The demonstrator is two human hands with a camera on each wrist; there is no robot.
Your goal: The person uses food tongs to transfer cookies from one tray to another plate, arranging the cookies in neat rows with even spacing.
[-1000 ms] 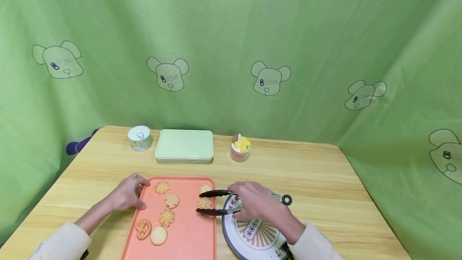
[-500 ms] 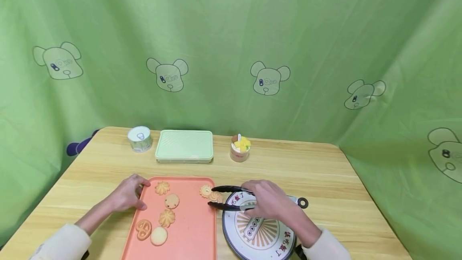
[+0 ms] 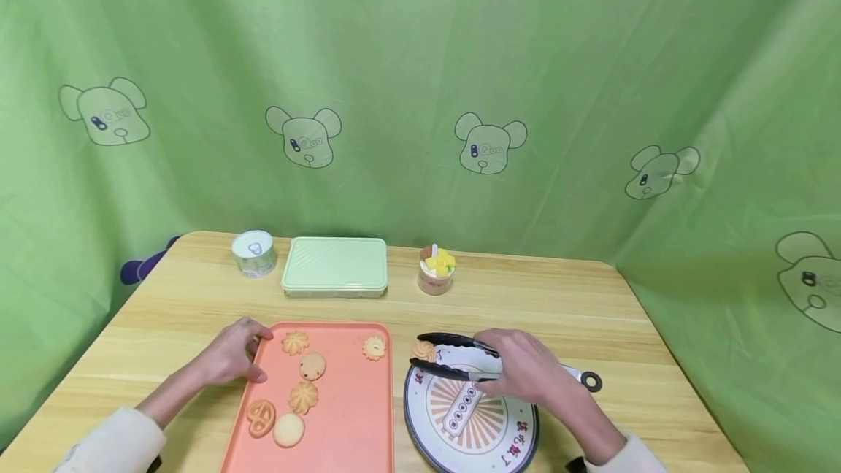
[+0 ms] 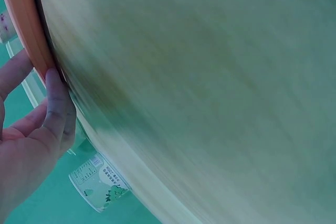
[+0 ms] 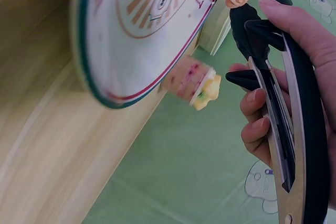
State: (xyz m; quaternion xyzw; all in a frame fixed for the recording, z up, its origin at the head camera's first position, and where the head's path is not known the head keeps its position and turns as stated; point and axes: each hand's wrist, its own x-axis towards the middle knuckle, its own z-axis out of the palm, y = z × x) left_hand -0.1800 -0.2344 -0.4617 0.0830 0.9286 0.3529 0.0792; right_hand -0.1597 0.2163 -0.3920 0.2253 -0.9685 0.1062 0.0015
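My left hand (image 3: 233, 352) holds the left rim of a coral tray (image 3: 351, 429), thumb and fingers against the edge in the left wrist view. On the tray lie several cookies, among them a pretzel-shaped cookie (image 3: 261, 418), a plain round cookie (image 3: 289, 430) and a ring-like cookie (image 3: 374, 347) near the far right corner. My right hand (image 3: 532, 367) grips black-and-steel tongs (image 5: 302, 124). Between the tongs' tips a swirl cookie (image 3: 423, 351) is pinched, over the far left edge of a white patterned plate (image 3: 427, 418).
Behind the tray stand a tin can (image 3: 254, 254) and a light green lidded box (image 3: 335, 266). A small dessert cup (image 3: 436, 270) with yellow cubes on top is farther right. Green printed curtain (image 3: 394, 35) hangs beyond the wooden table (image 3: 631, 378).
The tongs lifted the swirl cookie off the tray's right side and carried it right, to above the plate. The left hand stayed on the tray rim.
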